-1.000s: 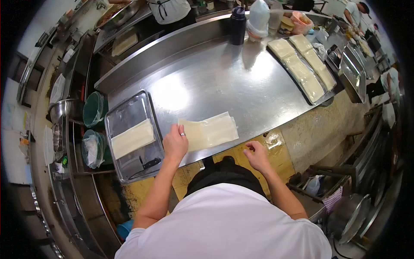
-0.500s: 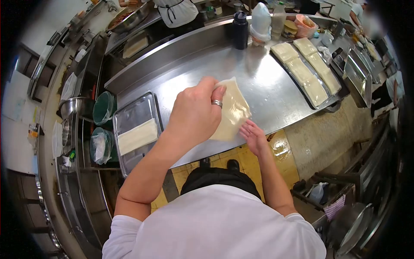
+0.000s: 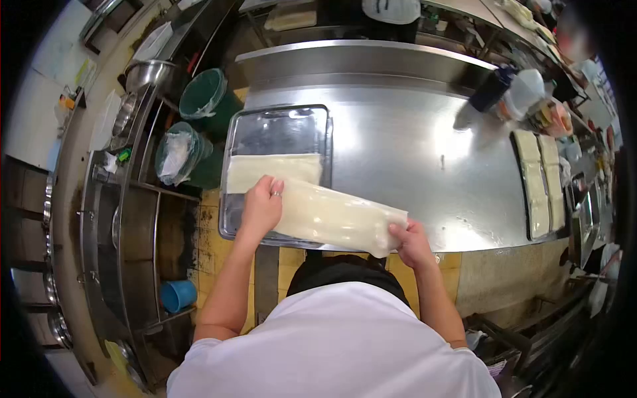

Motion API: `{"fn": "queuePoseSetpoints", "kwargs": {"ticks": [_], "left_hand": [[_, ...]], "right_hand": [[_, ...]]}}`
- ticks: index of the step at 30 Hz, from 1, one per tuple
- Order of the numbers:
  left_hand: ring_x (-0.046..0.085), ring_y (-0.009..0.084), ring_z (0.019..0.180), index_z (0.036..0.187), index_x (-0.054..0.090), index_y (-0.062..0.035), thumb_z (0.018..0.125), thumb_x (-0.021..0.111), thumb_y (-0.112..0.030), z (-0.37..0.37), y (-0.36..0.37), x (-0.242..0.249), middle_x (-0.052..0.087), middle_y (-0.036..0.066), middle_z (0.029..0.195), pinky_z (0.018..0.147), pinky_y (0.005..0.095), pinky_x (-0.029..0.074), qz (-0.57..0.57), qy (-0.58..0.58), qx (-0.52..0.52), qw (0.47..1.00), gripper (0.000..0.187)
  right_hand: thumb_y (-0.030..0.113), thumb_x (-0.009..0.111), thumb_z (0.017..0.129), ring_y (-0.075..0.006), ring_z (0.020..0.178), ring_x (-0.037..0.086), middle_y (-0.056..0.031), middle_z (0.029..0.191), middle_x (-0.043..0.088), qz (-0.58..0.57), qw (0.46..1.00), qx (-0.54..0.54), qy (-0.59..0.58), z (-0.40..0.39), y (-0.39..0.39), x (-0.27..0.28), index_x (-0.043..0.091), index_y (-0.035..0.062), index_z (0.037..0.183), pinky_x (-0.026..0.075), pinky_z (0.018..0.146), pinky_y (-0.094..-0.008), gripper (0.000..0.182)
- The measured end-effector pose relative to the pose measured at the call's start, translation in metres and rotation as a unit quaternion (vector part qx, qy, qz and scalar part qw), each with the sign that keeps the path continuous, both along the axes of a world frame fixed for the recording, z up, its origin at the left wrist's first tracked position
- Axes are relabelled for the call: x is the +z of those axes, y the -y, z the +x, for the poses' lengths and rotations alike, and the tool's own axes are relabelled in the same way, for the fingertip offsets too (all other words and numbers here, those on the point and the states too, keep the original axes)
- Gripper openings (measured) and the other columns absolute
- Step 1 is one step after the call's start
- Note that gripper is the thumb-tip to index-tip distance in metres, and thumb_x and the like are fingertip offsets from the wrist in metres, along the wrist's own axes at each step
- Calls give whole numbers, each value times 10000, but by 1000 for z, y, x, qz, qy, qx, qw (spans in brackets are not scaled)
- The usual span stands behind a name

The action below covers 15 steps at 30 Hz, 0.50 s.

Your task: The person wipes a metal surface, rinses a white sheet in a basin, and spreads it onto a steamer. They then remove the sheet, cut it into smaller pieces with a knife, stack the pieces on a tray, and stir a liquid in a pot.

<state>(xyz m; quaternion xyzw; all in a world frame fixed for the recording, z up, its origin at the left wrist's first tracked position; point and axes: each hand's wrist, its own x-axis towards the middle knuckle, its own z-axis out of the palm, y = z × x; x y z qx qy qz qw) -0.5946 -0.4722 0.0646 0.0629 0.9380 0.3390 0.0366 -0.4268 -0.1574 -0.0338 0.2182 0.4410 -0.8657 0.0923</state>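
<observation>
Head view: the left hand [image 3: 262, 204], with a ring on one finger, pinches the left end of a long pale sheet [image 3: 332, 216] at its upper corner, thumb and fingers pressed together. The right hand [image 3: 416, 245] pinches the sheet's right end between thumb and fingers, close to the front edge of the steel table [image 3: 398, 152]. The sheet is drawn out between the two hands, its right end lower than its left, with shiny patches and a few soft folds near the right hand. Its left part is over the front right corner of the clear-looking tray [image 3: 275, 129], and the rest reaches past the tray's right edge; whether its underside touches the tray cannot be told.

The tray is at the left end of the table. Another pale sheet [image 3: 265, 169] lies flat across its middle, partly behind the held one, its right end near the tray's right edge.

At the table's right end, pale strips [image 3: 531, 176] are set in two rows on a dark-rimmed tray [image 3: 529, 222]. By the back right corner stand a dark bottle [image 3: 492, 89] and a white wrapped container [image 3: 524, 95]. Past the left edge of the table are two green buckets [image 3: 206, 94] [image 3: 179, 154], one above the other in the view
</observation>
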Motion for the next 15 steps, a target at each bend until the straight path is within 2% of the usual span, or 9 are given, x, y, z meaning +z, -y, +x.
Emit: {"fn": "queuePoseSetpoints", "kwargs": {"ticks": [2, 5, 7, 11, 12, 15], "left_hand": [[605, 505, 817, 977, 607, 17, 980, 594, -220, -16, 50, -42, 642, 287, 841, 685, 500, 470, 11, 2, 30, 999, 237], [632, 481, 827, 1024, 629, 8, 985, 600, -225, -44, 112, -91, 662, 272, 857, 706, 482, 488, 35, 19, 59, 997, 238], [654, 452, 836, 1059, 642, -2, 991, 601, -236, -74, 151, -113, 680, 257, 877, 722, 467, 499, 78, 43, 92, 992, 247], [683, 403, 854, 1111, 658, -19, 1003, 593, -250, -118, 182, -130, 705, 233, 918, 753, 444, 512, 122, 38, 117, 985, 263], [683, 401, 859, 1112, 658, -19, 1005, 589, -252, -128, 188, -134, 707, 231, 927, 756, 443, 513, 128, 39, 117, 984, 265], [683, 401, 873, 1113, 660, -20, 1010, 579, -261, -152, 197, -143, 709, 227, 945, 765, 445, 514, 139, 42, 113, 983, 274]], "right_hand": [[40, 649, 940, -198, 934, 694, -116, 1091, 720, 85, 995, 50, 36, -38, 41, 7, 638, -65, 1222, 566, 850, -357, 301], [33, 632, 948, -204, 922, 697, -138, 1108, 708, 176, 982, 62, 43, -92, 95, -5, 625, -60, 1234, 580, 829, -363, 300], [15, 622, 949, -205, 924, 695, -140, 1105, 706, 190, 979, 44, 53, -138, 135, -13, 620, -59, 1239, 581, 821, -359, 299], [-21, 601, 947, -206, 926, 692, -139, 1104, 702, 188, 980, 6, 60, -188, 167, -18, 606, -60, 1257, 581, 818, -352, 313], [-46, 613, 911, -199, 898, 695, -140, 1084, 710, 193, 980, -8, 55, -197, 174, -19, 624, -83, 1244, 571, 795, -329, 335], [-48, 608, 913, -200, 910, 694, -143, 1081, 709, 212, 976, -23, 52, -220, 183, -28, 616, -85, 1248, 567, 804, -325, 337]]}}
